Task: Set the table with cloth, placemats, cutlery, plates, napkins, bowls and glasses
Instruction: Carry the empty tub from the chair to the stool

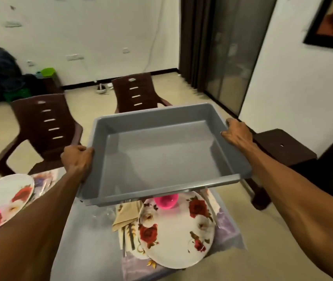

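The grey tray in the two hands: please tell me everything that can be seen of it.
The grey rectangular plastic tray is deep, with smooth upright walls, a flat bottom and an out-turned rim. Nothing lies inside it. It is held up in the air, tilted, above the table's near flowered plate and pink bowl. The left hand grips its left rim and the right hand its right rim; nothing else touches it.
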